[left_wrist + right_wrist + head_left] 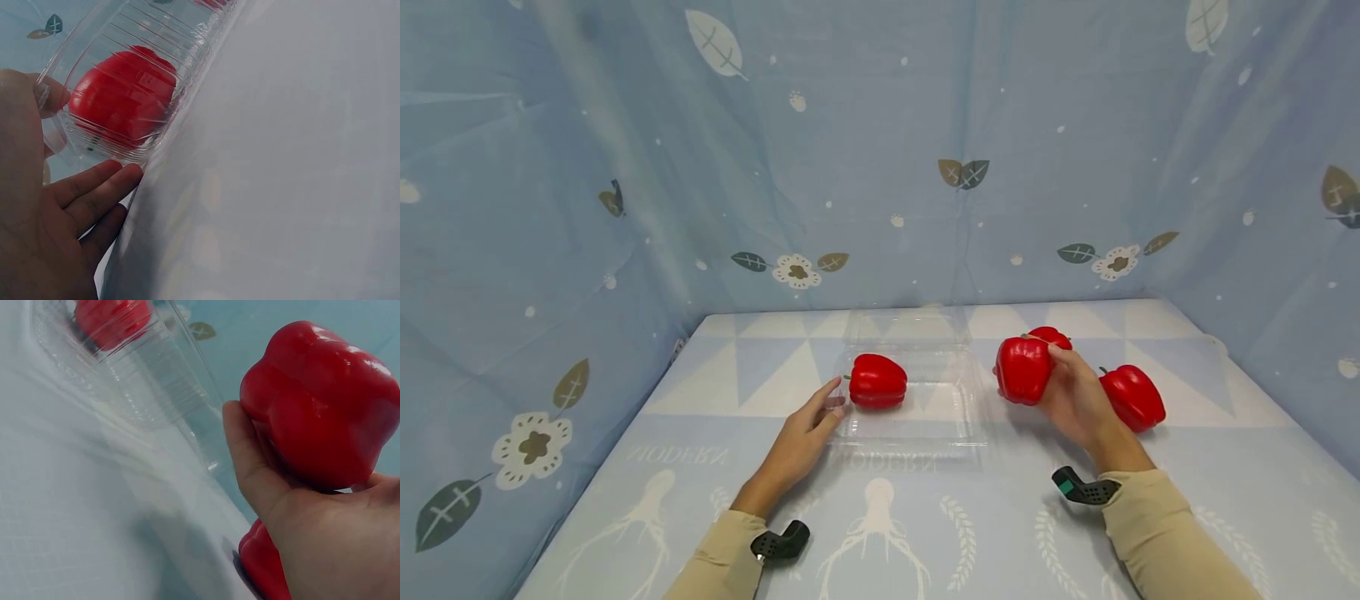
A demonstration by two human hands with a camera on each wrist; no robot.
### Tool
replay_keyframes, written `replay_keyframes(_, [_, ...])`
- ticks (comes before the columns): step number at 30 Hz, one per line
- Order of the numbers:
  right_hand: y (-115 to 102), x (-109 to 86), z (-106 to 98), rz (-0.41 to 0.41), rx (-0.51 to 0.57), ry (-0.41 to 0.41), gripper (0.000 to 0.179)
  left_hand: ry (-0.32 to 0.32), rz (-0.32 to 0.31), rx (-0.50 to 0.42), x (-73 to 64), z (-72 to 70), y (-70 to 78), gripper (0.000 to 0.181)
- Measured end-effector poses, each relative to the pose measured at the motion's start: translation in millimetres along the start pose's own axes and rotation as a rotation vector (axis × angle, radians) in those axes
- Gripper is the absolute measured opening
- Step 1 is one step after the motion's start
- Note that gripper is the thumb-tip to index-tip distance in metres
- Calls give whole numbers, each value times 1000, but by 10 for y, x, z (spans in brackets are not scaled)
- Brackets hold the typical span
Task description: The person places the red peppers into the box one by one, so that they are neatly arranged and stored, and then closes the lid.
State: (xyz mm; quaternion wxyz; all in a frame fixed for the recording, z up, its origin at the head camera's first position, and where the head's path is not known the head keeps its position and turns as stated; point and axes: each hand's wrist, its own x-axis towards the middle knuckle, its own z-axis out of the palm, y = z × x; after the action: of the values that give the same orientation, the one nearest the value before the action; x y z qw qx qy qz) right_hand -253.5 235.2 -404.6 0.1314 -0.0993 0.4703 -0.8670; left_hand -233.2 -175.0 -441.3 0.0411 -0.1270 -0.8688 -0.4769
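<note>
My right hand point(1078, 400) grips a red bell pepper point(1023, 371), raised above the table to the right of a clear plastic container point(951, 429). In the right wrist view that pepper point(325, 406) fills much of the frame, with the fingers partly hidden behind it. Inside the container, toward its left end, lies another red bell pepper point(877, 382), stem pointing left. My left hand point(801, 437) is at the container's left end. The left wrist view has its thumb and a finger at the rim, while other fingers point(103, 194) lie along the side wall.
Two more red bell peppers are on the table at the right: one point(1133, 398) beside my right wrist, the other point(1051, 336) partly behind the held one. The container's lid point(906, 325) stands open at the back. Blue patterned curtains point(880, 125) enclose the patterned tabletop point(700, 500).
</note>
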Motion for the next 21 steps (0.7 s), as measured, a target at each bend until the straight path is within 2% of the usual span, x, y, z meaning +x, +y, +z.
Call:
replay_keyframes(7, [-13, 37, 23, 13, 34, 27, 56, 3, -10, 13, 1, 3, -10, 54])
replay_keyframes(13, [-1, 72, 60, 23, 105, 15, 59, 5, -4, 5, 0, 1, -47, 54])
replay_keyframes(21, [20, 116, 124, 20, 91, 59, 54, 4, -5, -8, 5, 4, -43, 54])
